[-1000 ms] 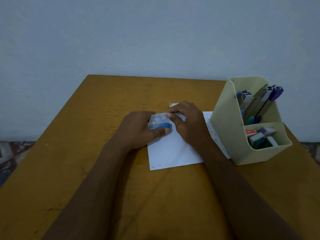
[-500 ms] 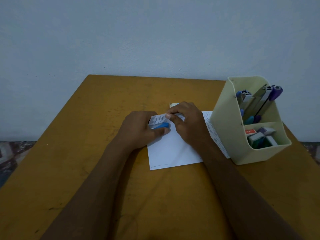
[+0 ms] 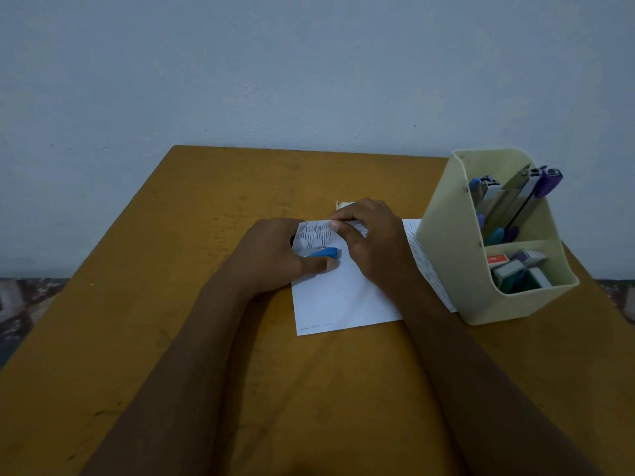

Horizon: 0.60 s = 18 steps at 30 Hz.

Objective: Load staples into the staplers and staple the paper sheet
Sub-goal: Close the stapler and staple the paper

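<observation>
I see the left hand closed around a small blue stapler, thumb pressed along its near side, with the stapler's mouth over the folded-up corner of the paper. The right hand pinches that same corner between thumb and fingertips, holding the printed flap up and steady against the stapler. The rest of the sheet lies flat on the table, its right edge running up beside the organizer.

By my reading, the job is in its stapling stage for this one stapler: it sits on the sheet, so I take it to be loaded, though I cannot see the staple channel or tell whether a staple has gone through the corner. What looks left is a fair amount. Several more staplers stand upright in the organizer's back compartment, blue and purple among them, and small boxes that I judge to be staples fill its front compartment. Those staplers would need loading and trying on the sheet too.

As for writing, the flap carries short rows of printed lines, and more print runs along the sheet's right edge, but all of it is too small to read. One red box bears a pale mark I cannot make out. A small pale object peeks out behind the right hand; I cannot say what it is.
</observation>
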Tool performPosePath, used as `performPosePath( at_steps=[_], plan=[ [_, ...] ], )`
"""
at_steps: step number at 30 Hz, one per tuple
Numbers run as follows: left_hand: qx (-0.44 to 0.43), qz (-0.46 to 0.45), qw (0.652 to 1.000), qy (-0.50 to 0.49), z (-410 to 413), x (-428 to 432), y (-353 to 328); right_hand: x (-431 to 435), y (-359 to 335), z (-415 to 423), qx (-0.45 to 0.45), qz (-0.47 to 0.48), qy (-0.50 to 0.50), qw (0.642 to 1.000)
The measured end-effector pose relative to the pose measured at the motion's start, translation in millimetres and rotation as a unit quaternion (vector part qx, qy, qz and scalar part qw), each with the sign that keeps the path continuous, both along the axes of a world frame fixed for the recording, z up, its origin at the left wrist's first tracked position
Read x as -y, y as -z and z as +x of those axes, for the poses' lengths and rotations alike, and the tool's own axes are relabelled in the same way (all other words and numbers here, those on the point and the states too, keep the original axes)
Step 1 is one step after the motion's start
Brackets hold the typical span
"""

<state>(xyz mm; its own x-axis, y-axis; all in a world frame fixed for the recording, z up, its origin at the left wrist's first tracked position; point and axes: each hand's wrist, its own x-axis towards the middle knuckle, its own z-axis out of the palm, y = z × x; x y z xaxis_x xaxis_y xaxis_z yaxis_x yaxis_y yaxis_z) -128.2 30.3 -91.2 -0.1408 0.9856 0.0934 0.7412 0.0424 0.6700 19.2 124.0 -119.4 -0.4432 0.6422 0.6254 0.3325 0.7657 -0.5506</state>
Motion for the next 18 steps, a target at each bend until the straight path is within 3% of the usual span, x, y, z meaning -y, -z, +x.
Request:
performPosePath(
  at_steps=[18],
  plan=[
    [-0.042, 0.037, 0.998, -0.005, -1.8, -2.0, 4.0, -1.3, 0.3, -0.2, -0.006, 0.008, -0.007, 1.0]
  ],
)
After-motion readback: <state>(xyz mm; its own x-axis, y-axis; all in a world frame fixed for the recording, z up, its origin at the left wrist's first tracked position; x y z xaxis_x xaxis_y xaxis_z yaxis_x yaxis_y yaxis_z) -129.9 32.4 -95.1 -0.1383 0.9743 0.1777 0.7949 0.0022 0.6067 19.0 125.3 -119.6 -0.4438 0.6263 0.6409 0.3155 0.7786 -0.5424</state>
